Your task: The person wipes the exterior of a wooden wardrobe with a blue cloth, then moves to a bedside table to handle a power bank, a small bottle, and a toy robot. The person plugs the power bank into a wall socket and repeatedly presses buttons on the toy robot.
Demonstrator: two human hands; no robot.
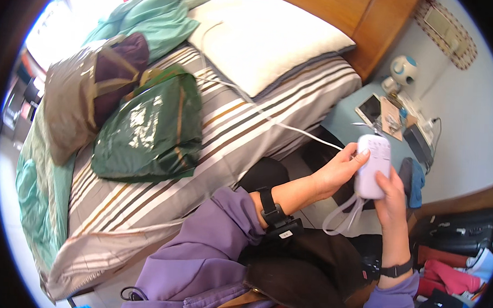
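Observation:
Both my hands are around a pale lilac power bank-like device [373,171] with rounded corners and faint writing on its face. My left hand [341,169] grips its left side, the thumb across the front. From the lower right, my right hand [390,195] holds it, thumb on the face. A lilac wrist strap [343,219] loops down from its lower end. A white cable [298,130] runs from the bed to my left hand, where its end is hidden. Just above the device shows a short white cord piece [363,125]; its connection is unclear.
The striped bed [231,124] bears a white pillow [269,38], a green plastic bag [151,128] and a clear bag with purple cloth [121,64]. On the bedside table [345,113] are a phone [369,108] and a toy robot [401,72]. A black suitcase [456,227] stands right.

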